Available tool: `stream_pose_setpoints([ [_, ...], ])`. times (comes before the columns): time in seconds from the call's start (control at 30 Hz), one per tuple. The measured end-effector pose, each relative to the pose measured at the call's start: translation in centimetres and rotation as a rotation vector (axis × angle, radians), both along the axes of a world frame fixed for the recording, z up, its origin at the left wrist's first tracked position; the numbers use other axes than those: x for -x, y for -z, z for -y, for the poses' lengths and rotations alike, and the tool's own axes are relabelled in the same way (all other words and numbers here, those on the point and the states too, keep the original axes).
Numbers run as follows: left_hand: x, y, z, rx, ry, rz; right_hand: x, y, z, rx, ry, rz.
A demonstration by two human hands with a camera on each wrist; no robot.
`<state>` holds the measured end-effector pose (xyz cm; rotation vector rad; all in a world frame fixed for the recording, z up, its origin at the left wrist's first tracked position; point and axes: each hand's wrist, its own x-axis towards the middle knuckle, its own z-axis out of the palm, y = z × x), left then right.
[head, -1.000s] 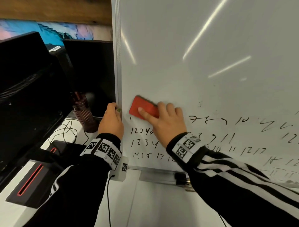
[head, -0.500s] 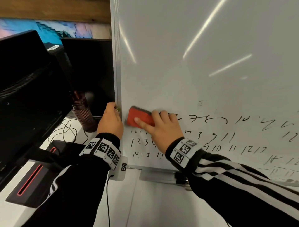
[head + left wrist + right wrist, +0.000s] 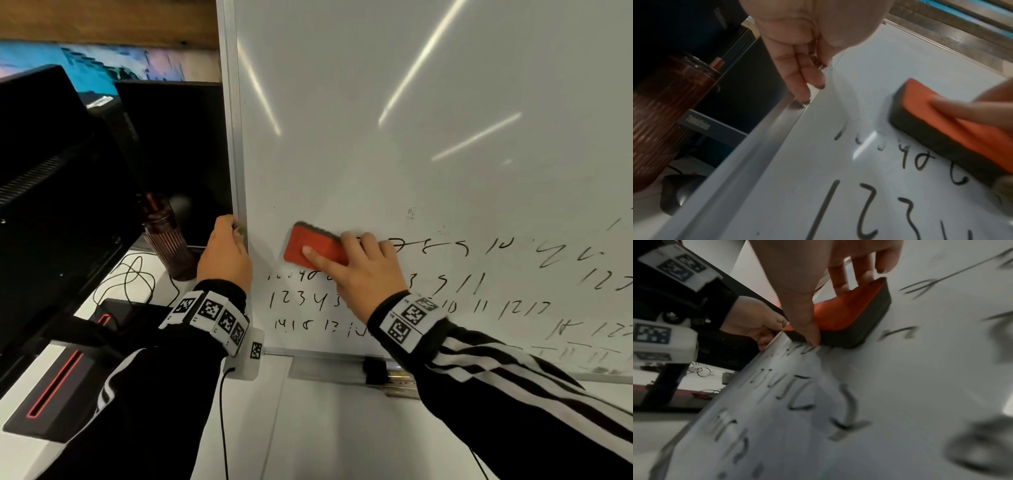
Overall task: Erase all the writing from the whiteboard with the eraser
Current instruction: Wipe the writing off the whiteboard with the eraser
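A white desk (image 3: 329, 428) carries an upright whiteboard (image 3: 376, 154), its lower edge and marker tray (image 3: 329, 368) resting on the surface. To the board's left stand a ribbed brown bottle (image 3: 168, 240) and dark monitors (image 3: 51, 188), with a looped black cable (image 3: 126, 284) and a black, red-striped device (image 3: 58, 387) lying nearby.

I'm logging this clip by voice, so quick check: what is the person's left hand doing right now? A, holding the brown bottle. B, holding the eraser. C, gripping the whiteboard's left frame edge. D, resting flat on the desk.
C: the left hand curls its fingers round the whiteboard's metal frame, while the right hand presses the eraser to the board.
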<state>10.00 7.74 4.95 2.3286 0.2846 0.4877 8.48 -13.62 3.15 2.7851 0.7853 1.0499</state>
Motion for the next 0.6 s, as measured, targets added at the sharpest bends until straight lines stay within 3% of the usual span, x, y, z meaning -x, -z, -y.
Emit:
stream_pose_setpoints([
  [0.1, 0.0, -0.1, 0.0, -0.003, -0.001, 0.009, 0.6, 0.0, 2.7, 0.028, 0.020, 0.017],
  [0.27, 0.1, -0.2, 0.1, -0.014, 0.002, 0.012, 1.3, -1.8, 7.3, -0.101, 0.153, 0.048],
  [0.5, 0.1, -0.2, 0.1, -0.011, 0.000, -0.008, 0.0, -1.0, 2.1, -0.075, 0.067, 0.017],
  [0.6, 0.3, -0.1, 0.2, -0.010, -0.003, -0.004, 0.7, -0.2, 3.0, -0.020, 0.032, -0.006],
])
